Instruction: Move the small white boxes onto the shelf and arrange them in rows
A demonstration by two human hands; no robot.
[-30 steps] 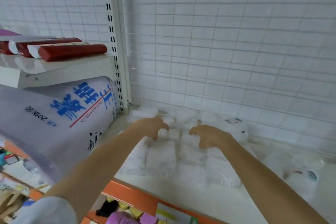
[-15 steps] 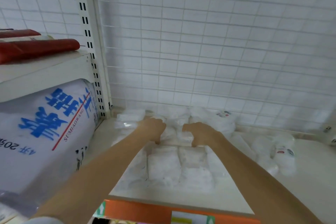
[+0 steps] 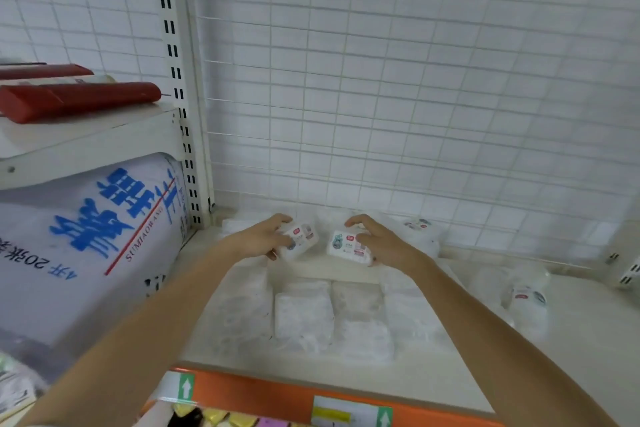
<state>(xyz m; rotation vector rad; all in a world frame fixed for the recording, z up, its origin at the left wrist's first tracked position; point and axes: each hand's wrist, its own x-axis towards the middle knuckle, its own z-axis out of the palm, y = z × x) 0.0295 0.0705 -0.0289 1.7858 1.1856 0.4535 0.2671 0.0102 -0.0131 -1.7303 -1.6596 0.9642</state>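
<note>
On my feed, two small white boxes with red and teal printed labels are lifted just above the cream shelf board (image 3: 571, 350); the left hand (image 3: 263, 241) curls thumb and fingers round one small white box (image 3: 300, 242), tilted with its label up; the right hand (image 3: 384, 246) grips the other small white box (image 3: 348, 247) the same way, fingers hooked over its far edge and thumb at its near side; the two boxes sit near each other, not touching, at the back of the shelf close to the white wire-grid back panel (image 3: 415, 97); below the hands I see a block of flat white packets (image 3: 329, 315) lying side by side in rows on the board, their print too washed out to read; more white packets (image 3: 420, 232) are heaped behind the right hand, and a loose few (image 3: 528, 302) lie further right, apart from the rows; an orange price strip (image 3: 263, 395) edges the shelf front; left of the slotted white upright (image 3: 176, 80), a large white sack with blue characters (image 3: 90, 246) lies under a side shelf carrying dark red tubes (image 3: 76, 102).
</note>
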